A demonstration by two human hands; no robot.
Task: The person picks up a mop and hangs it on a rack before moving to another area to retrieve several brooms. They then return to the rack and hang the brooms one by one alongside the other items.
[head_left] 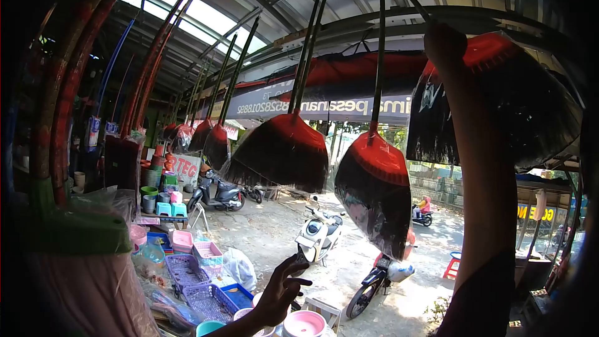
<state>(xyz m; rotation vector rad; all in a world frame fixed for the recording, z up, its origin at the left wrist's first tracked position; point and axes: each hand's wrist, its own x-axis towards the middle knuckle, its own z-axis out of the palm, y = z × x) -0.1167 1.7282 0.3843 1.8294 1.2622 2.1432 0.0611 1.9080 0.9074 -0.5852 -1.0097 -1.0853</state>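
My right hand is raised high, its fingers wrapped round the dark handle of a broom near the roof. That broom has a red cap and black bristles in clear plastic, partly hidden behind my forearm. Lower down, my left hand holds nothing, its fingers apart, above the plastic goods. Just left of my right arm hangs another wrapped broom with its bristles down. A wider red and black broom hangs beside it, and several more recede to the left.
Purple baskets, a pink basin and other plasticware stand below. A large green-capped broom is close on the left. Outside are a white scooter, a motorcycle and a red stool. A banner hangs behind the brooms.
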